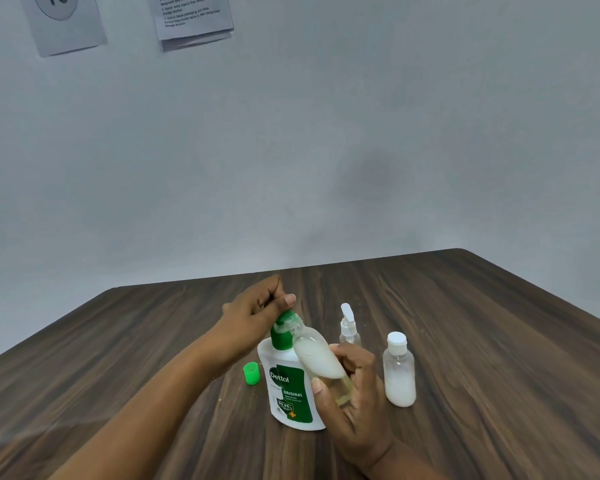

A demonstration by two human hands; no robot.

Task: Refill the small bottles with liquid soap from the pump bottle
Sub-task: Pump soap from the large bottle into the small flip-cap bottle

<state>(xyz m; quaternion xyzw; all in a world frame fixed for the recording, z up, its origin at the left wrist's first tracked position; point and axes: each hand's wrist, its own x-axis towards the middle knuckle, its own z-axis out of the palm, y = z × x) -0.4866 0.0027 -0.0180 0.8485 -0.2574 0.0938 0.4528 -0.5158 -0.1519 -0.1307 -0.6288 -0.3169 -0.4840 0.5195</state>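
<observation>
The right hand [355, 396] grips the small clear bottle [317, 358]. The bottle is tilted, and its long axis rises up-left, so the open mouth touches the nozzle of the standing Dettol pump bottle [288, 393]. The left hand [257, 308] curls over the green pump head [280, 329], with the thumb on top.

Office rm; wall notices [194, 19], table [482, 306]

My left hand [257, 308], curled over the pump of the soap bottle [291, 393], and my right hand [355, 407], gripping a small bottle [317, 358] tilted to the spout, crowd the middle. A spray bottle [349, 329] and a capped bottle [399, 372] stand just right, a narrow gap between them. A green cap [251, 373] lies just left. Bare table [516, 341] stretches wide on both sides and behind.
</observation>
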